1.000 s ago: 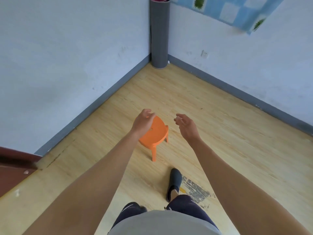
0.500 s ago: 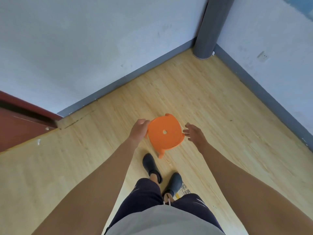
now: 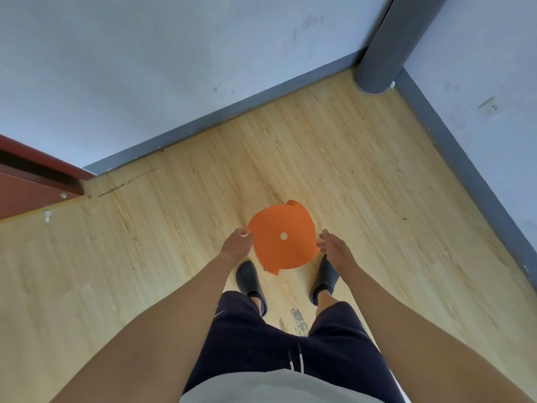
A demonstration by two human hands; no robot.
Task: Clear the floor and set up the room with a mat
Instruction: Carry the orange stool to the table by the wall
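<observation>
A small orange plastic stool (image 3: 283, 237) stands on the wooden floor just in front of my feet, seen from straight above, with a small hole in the middle of its seat. My left hand (image 3: 236, 245) is at the seat's left rim, fingers curled round the edge and thumb on top. On the right rim rests the thumb of my right hand (image 3: 334, 248), its fingers fairly straight beside the seat. A rolled grey mat (image 3: 383, 48) stands upright in the room's corner, far from both hands.
Pale blue walls with a grey skirting board (image 3: 232, 112) meet at the corner ahead. A red-brown door (image 3: 29, 181) is at the left edge. My feet in dark slippers (image 3: 248, 279) stand either side of the stool. A scuffed patch (image 3: 297, 318) marks the floor between my legs.
I have stepped closer and bent over the stool. Both hands dropped from the air to the seat's rim, the left taking hold and the right touching it.
</observation>
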